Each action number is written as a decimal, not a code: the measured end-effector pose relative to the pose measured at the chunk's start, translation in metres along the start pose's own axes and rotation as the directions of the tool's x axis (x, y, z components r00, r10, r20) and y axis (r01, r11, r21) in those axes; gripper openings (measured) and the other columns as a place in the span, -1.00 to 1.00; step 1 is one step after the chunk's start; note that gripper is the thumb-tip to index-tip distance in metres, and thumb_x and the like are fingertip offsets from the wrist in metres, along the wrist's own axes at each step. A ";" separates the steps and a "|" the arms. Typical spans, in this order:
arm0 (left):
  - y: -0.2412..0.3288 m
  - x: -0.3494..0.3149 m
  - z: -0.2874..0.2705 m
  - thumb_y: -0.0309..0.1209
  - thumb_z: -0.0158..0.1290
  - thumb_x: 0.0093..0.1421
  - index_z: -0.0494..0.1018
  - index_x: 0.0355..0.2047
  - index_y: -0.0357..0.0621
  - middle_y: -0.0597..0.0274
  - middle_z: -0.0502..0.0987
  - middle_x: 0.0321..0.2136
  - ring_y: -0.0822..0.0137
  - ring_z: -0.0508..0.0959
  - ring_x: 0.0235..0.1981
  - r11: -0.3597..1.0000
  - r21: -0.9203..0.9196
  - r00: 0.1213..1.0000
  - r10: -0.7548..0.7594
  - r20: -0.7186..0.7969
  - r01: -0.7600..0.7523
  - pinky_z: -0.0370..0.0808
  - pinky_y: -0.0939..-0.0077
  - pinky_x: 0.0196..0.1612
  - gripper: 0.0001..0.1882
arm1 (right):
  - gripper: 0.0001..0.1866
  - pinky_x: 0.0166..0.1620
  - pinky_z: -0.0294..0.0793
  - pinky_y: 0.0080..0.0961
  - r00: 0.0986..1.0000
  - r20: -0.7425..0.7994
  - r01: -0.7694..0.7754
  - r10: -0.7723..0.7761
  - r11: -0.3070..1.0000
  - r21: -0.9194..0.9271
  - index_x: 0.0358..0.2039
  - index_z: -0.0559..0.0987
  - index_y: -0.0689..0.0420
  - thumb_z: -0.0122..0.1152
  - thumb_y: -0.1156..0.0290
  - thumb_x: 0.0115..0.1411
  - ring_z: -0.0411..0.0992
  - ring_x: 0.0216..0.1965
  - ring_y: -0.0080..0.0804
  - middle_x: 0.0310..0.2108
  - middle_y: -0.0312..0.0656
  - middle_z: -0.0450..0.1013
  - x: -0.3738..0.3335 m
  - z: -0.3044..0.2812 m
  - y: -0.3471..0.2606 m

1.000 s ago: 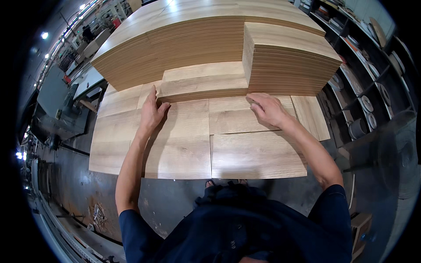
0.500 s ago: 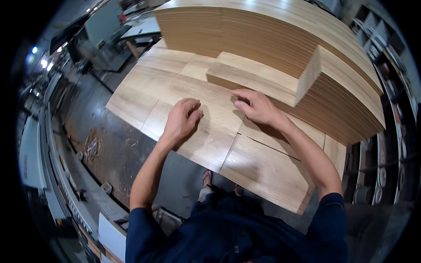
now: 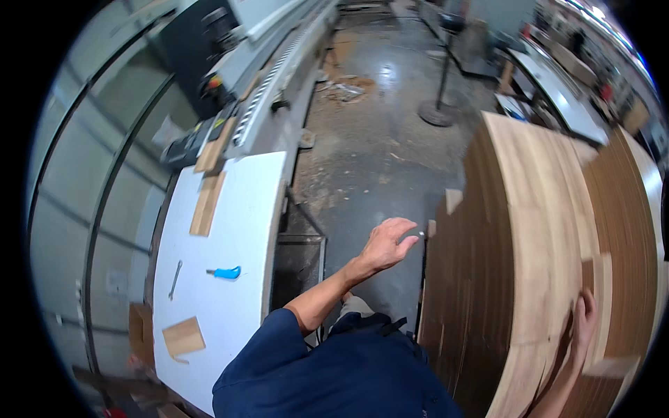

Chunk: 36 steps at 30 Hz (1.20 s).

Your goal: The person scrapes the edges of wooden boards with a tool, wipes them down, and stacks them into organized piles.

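My left hand (image 3: 387, 244) hangs in the air over the floor, left of a tall stack of wood-grain boards (image 3: 547, 202). Its thumb and fingers are apart and it holds nothing. At the right, my right hand (image 3: 584, 324) lies over the top of the stack, fingers stretched out, beside a narrower raised piece of board (image 3: 605, 306). Whether its fingertips touch that piece, I cannot tell. Further right stands a higher pile of the same boards (image 3: 629, 230).
On my left is a white-topped table (image 3: 240, 306) with a blue-handled utility knife (image 3: 224, 272), a wrench (image 3: 175, 280) and wood offcuts (image 3: 184, 338). Beyond it runs a long machine (image 3: 279, 76). A round-based stand (image 3: 437, 113) and debris (image 3: 345, 90) are on the floor.
My view has swung left, bringing the white table into sight. The left hand has left its place above the boards and is over the floor; the right stays by the stack.
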<state>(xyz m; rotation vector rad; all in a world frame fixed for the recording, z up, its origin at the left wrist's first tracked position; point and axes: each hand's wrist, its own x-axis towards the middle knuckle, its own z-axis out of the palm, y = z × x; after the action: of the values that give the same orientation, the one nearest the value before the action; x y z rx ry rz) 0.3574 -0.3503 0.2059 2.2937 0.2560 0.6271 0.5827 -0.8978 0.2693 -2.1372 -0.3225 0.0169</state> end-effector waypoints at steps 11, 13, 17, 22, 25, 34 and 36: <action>-0.388 -0.123 -0.291 0.05 -0.01 0.25 0.21 0.25 -0.42 -0.32 0.15 0.29 -0.20 0.07 0.36 0.323 0.321 0.455 -0.652 -0.607 0.890 -0.05 -0.02 0.39 -0.20 | -0.52 0.23 0.28 -0.42 0.988 -0.031 0.151 -0.149 0.985 0.079 0.21 0.38 0.32 0.04 0.29 0.39 0.35 0.16 -0.32 0.16 -0.05 0.39 0.068 0.146 -0.132; -0.423 -0.159 -0.348 0.14 -0.08 0.26 0.08 0.33 -0.37 -0.32 0.04 0.34 -0.21 -0.06 0.40 0.141 0.229 0.260 -0.710 -0.654 0.963 -0.21 -0.08 0.41 -0.11 | -0.52 0.25 0.26 -0.45 0.967 -0.004 0.244 -0.256 0.926 -0.288 0.25 0.33 0.28 0.00 0.32 0.41 0.33 0.18 -0.33 0.22 -0.05 0.34 0.075 0.200 -0.172; -0.444 -0.191 -0.373 0.23 -0.14 0.26 -0.03 0.39 -0.20 -0.22 -0.11 0.40 -0.19 -0.16 0.42 0.036 0.301 0.242 -0.689 -0.683 0.953 -0.29 -0.17 0.39 -0.07 | -0.54 0.13 0.37 -0.50 0.934 0.214 0.321 -0.287 0.936 -0.147 0.23 0.35 0.26 0.09 0.46 0.34 0.37 0.12 -0.35 0.18 -0.07 0.35 0.065 0.318 -0.248; -0.400 -0.171 -0.339 0.25 -0.14 0.26 -0.02 0.41 -0.04 -0.01 -0.11 0.43 -0.09 -0.19 0.44 0.057 0.471 0.359 -0.728 -0.584 0.881 -0.30 -0.21 0.38 -0.11 | -0.56 0.15 0.37 -0.46 0.795 0.483 0.432 -0.367 0.901 -0.027 0.18 0.41 0.27 0.11 0.57 0.29 0.37 0.15 -0.34 0.17 -0.09 0.39 0.087 0.460 -0.263; -0.394 -0.174 -0.313 0.21 -0.09 0.25 0.05 0.37 -0.14 -0.11 -0.04 0.39 -0.14 -0.12 0.42 0.218 0.448 0.466 -0.676 -0.572 0.867 -0.24 -0.19 0.38 -0.12 | -0.55 0.15 0.39 -0.42 0.727 0.622 0.323 -0.292 0.944 0.066 0.17 0.42 0.27 0.18 0.51 0.26 0.41 0.12 -0.29 0.13 -0.01 0.41 0.081 0.541 -0.284; -0.410 -0.181 -0.394 -0.02 0.04 0.25 0.09 0.28 -0.48 -0.42 0.03 0.30 -0.27 -0.06 0.37 0.276 -0.327 -0.199 -0.405 -0.892 0.904 -0.10 0.00 0.39 -0.16 | -0.55 0.08 0.48 -0.30 0.329 0.824 0.612 -0.461 0.769 0.185 0.07 0.50 0.28 0.28 0.40 0.19 0.48 0.06 -0.12 0.08 0.08 0.45 0.094 0.724 -0.363; -0.423 -0.173 -0.409 0.01 0.00 0.27 0.08 0.30 -0.44 -0.42 0.00 0.32 -0.28 -0.09 0.38 0.216 -0.160 -0.053 -0.432 -0.900 0.963 -0.12 -0.03 0.39 -0.16 | -0.57 -0.03 0.54 -0.30 0.301 0.843 0.593 -0.445 0.780 0.200 0.05 0.51 0.27 0.28 0.40 0.18 0.50 0.03 -0.08 0.06 0.08 0.47 0.097 0.754 -0.392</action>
<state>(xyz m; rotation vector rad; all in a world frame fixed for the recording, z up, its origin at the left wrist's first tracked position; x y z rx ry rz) 0.0010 0.1370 0.0964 1.4935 2.4140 1.0119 0.4862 -0.0521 0.1824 -1.8783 -1.6906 0.7501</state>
